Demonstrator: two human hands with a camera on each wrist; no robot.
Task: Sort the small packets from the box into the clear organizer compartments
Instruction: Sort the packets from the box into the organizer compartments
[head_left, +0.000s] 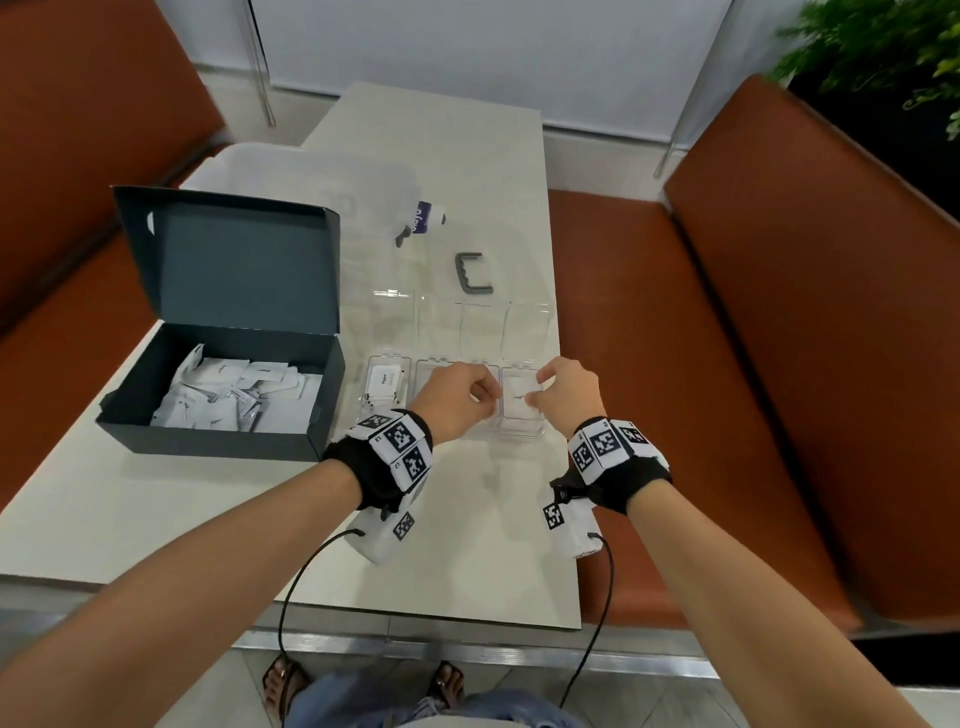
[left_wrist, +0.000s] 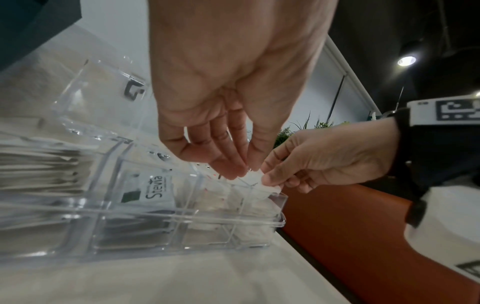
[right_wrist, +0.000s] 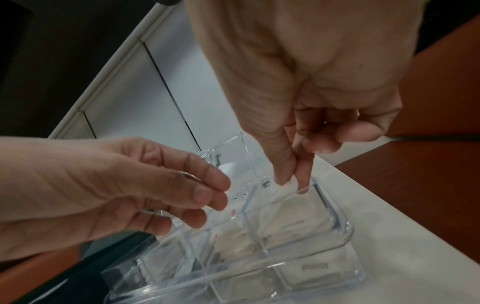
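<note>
Where fingers (left_wrist: 270, 176) pinch, packet (head_left: 519, 402) flat.

head: high above, facing forward and down over the table (head_left: 467, 156) | left wrist: low, very close, looking along the fingers toward the organizer (left_wrist: 259, 223) | right wrist: equally close, from the opposite side | shared: all three show the organizer and both hands

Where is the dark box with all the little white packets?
In the head view, the dark box sits open on the table's left side, just left of the clear organizer, with its lid standing up behind it.
</note>
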